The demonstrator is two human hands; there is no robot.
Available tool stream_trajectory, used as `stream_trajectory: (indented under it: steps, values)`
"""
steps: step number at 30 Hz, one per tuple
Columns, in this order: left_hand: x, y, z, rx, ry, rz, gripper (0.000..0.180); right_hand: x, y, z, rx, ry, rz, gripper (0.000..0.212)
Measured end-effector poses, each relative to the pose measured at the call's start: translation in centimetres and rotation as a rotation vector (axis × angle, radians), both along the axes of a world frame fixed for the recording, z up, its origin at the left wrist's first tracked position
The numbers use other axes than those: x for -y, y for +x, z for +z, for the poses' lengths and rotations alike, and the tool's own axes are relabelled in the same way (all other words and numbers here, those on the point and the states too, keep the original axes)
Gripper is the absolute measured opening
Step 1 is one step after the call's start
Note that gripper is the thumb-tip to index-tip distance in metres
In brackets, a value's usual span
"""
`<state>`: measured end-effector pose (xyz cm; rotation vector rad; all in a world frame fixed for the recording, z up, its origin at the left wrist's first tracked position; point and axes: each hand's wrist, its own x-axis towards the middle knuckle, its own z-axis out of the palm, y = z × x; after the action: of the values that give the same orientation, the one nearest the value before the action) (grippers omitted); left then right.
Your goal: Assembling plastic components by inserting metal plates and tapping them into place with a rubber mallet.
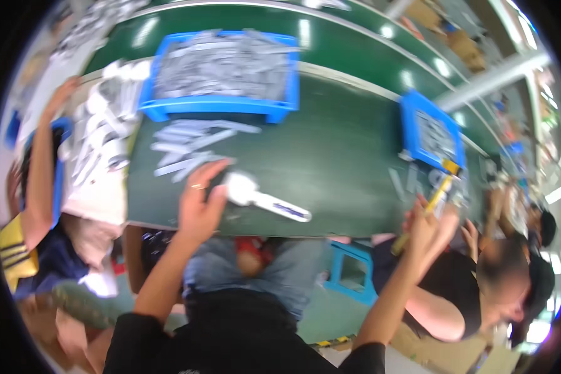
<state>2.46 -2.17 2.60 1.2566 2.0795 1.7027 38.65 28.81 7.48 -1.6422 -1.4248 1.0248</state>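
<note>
Black cloth shirt (243,336) below, left fingers (210,170) curve beside round-headed white spoon (243,189).

One camera sits on the person's head and looks down and forward, over the lap (209,274), onto the green worktop (343,143). It is rather near to the left hand (201,210) and the right hand (425,229), and its wide fisheye lens also takes in a co-worker (445,305) at the right.

blue trays (224,105) (410,134): 2, upper left and right | white scoop-shaped piece (255,197): 1, centre | yellow tool (440,192): 1, right | loose grey strips (213,138) left of centre: perhaps eight, blurred
</note>
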Motion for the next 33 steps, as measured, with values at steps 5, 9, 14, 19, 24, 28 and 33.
stream_trajectory:
  steps: [5,9,14,19,24,28,33]
  values:
    - [0.6,-2.2,0.4,-0.064,-0.055,0.33,0.032,6.5,-5.6,0.5,-0.212,-0.151,0.298,0.033]
    - [3.5,-6.2,0.5,-0.374,-0.162,0.519,0.018,8.9,-8.5,-1.2,-0.236,-0.235,0.402,0.034]
    - [3.0,-6.3,1.8,-0.64,-0.263,0.333,0.019,10.2,-10.5,-2.6,-0.224,-0.238,0.432,0.032]
    - [2.7,-6.4,0.7,-0.629,-0.325,0.286,0.02,10.5,-10.5,-3.3,-0.177,-0.194,0.439,0.028]
    - [2.5,-5.5,2.6,-0.54,-0.235,0.351,0.013,10.7,-10.3,-3.3,-0.2,-0.154,0.46,0.028]
    - [1.6,-3.0,3.8,0.666,-0.016,0.021,0.021,12.5,-9.3,-3.2,-0.279,-0.129,0.428,0.027]
    - [-0.2,3.2,6.1,1.096,0.021,-0.218,0.027,20.3,-12.4,1.4,-0.467,-0.148,0.546,0.036]
